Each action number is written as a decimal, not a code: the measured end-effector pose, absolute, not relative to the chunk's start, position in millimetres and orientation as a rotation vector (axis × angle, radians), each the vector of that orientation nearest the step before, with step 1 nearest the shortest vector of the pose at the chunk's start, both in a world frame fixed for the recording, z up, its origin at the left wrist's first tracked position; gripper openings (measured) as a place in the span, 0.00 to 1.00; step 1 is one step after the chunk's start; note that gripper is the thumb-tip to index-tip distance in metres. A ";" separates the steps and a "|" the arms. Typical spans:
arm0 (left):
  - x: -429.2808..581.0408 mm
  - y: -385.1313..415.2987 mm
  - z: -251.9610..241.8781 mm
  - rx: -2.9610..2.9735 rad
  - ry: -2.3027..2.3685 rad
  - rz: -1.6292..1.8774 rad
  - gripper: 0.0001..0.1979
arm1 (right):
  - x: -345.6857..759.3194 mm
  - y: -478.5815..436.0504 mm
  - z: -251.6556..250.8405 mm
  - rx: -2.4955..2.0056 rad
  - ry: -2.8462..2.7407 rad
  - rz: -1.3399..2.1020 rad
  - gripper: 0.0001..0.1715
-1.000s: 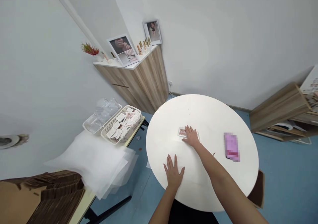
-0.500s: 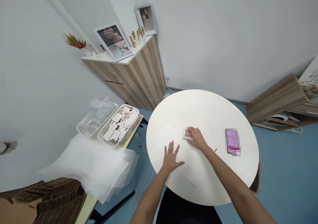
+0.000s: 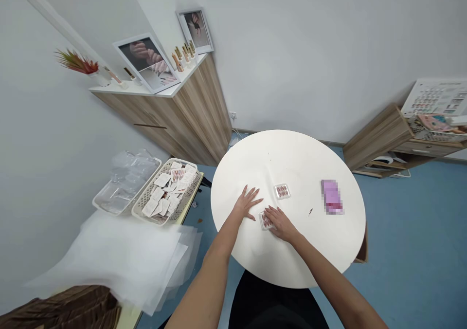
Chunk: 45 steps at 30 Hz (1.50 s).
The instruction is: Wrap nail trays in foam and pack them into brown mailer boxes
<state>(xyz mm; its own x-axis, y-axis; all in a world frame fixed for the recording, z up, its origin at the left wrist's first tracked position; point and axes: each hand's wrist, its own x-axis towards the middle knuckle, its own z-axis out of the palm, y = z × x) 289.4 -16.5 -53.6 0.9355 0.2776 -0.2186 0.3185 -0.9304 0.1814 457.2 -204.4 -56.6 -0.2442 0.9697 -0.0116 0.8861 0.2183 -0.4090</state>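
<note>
- As we enter the round white table (image 3: 314,168) in this inventory, the left hand (image 3: 246,203) comes first: flat on the tabletop, fingers spread, grasping nothing.
- Right hand (image 3: 282,224): fingers lying over the edge of a clear tray of pink false nails (image 3: 266,220), which sits on the table near the front; we cannot tell whether they grasp it or only press on it.
- Second nail tray (image 3: 282,191): on the table, just ahead of both hands, untouched.
- Pixelated pink item (image 3: 331,196): on the table, toward the right, well apart from the hands.
- Left of the table: a perforated white basket (image 3: 195,185) of nail cards, beside a clear plastic tray (image 3: 99,203).
- Behind: a wood-veneer cabinet (image 3: 197,110) bearing a framed nail photograph (image 3: 146,63).
</note>
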 end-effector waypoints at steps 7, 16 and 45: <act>265.0 -74.5 -36.1 2.830 0.761 -0.120 0.37 | 450.7 -210.3 -56.7 -1.818 -2.293 0.557 0.41; 231.6 -221.2 -53.6 2.606 0.897 0.120 0.26 | 463.6 -275.9 -33.7 -1.763 -2.313 0.388 0.18; 262.7 -216.0 -45.6 2.688 0.877 0.317 0.24 | 461.4 -226.3 -45.3 -2.445 -1.546 0.893 0.11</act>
<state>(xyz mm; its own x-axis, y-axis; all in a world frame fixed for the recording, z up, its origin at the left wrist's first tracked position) 262.7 -216.0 -45.6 0.7898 0.6024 0.1155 0.5373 -0.7704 0.3433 461.4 -226.3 -45.3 0.3071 0.8557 -0.4166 0.7884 -0.4739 -0.3922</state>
